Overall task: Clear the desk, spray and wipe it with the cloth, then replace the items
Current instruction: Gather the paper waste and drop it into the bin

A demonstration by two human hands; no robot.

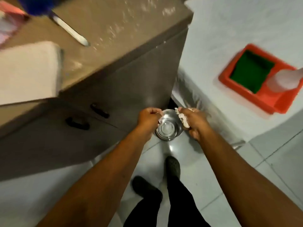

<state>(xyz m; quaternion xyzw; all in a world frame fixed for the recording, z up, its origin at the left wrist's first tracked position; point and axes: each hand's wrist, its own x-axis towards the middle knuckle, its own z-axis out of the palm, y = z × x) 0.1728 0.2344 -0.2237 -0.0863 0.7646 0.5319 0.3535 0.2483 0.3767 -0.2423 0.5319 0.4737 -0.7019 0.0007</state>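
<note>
Both my hands are held low beside the desk's corner, above a steel bowl point(168, 128) with clear liquid in it. My right hand point(196, 123) is closed on a crumpled white cloth point(182, 118). My left hand point(148, 119) is closed too, with a small white end of cloth showing at its fingers. Whether the bowl stands on the floor I cannot tell. The brown desk point(114, 38) fills the upper left, and its top shows wet streaks near the far edge.
On the desk lie a white pad point(27, 71), a white stick-like item point(70, 30) with a blue end, and something pink at the far left. To the right, a white surface holds a red tray point(268, 99) with green lining and a translucent bottle point(285, 81). My feet stand on pale tiles.
</note>
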